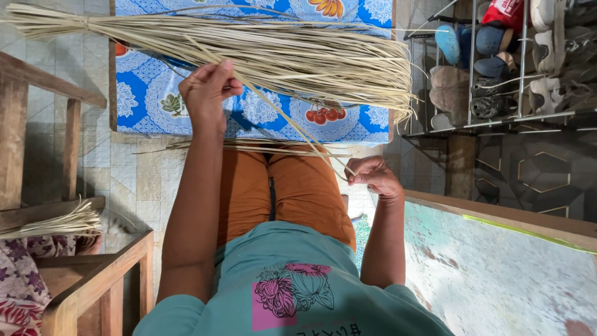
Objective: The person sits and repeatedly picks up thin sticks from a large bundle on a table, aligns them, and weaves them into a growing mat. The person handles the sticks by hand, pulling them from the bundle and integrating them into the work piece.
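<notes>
1. Left hand (208,90) raised over the table (146,102), fingers pinched shut on one thin pale reed strip (292,127); hand sits just below the big reed bundle (249,53)
2. Right hand (373,174) near the lap, w/ fingers closed round the strip's other end; strip runs diagonally between both hands, taut-ish, tip poking just past the right hand
3. Reed bundle lies across the table, tied end far left, loose ends fanning right & overhanging the table edge
4. Table covered w/ blue-white floral cloth (261,112), fruit prints on it
5. More loose strips (249,146) lie at the table's near edge, above orange trousers (249,186)
6. Smaller reed bunch (56,224) rests on wooden chair (37,149), left
7. Shoe rack (497,62) far right, holding shoes & sandals; pale worn board (497,267) near right
</notes>
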